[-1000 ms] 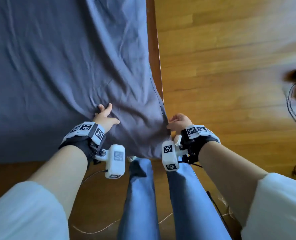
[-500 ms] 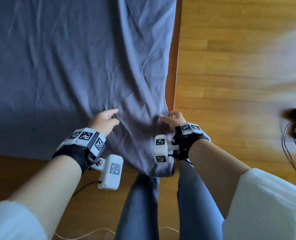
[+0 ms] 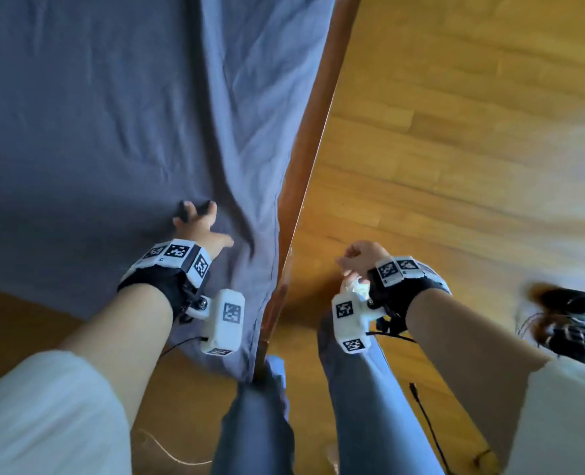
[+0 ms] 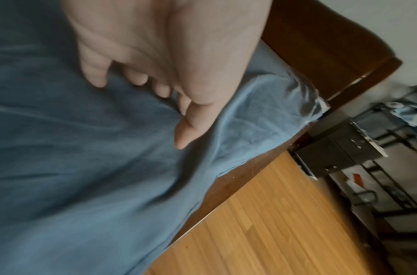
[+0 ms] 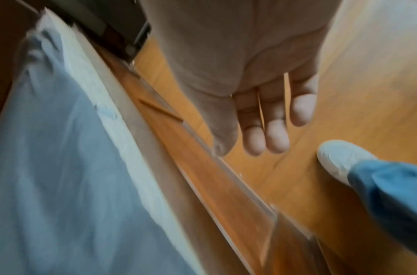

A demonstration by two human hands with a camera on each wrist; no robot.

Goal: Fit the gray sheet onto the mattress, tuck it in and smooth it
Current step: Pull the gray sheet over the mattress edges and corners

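Gray cotton sheet [image 3: 119, 125] spread over mattress, near-right corner draped past brown wooden bed frame [image 3: 304, 173]. Right hand [image 3: 359, 258] now off the edge, loosely curled, empty. Left hand [image 3: 198, 228] splayed flat, pressing. Corner untucked; smoothing underway.

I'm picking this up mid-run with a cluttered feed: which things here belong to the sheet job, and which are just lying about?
Part of the job:
- wrinkled gray cotton sheet
- brown wooden bed frame rail
- left hand, fingers spread on the sheet
- right hand, off the sheet, holding nothing

Just lying about:
- dark cables on the wooden floor
- black metal rack beside the bed
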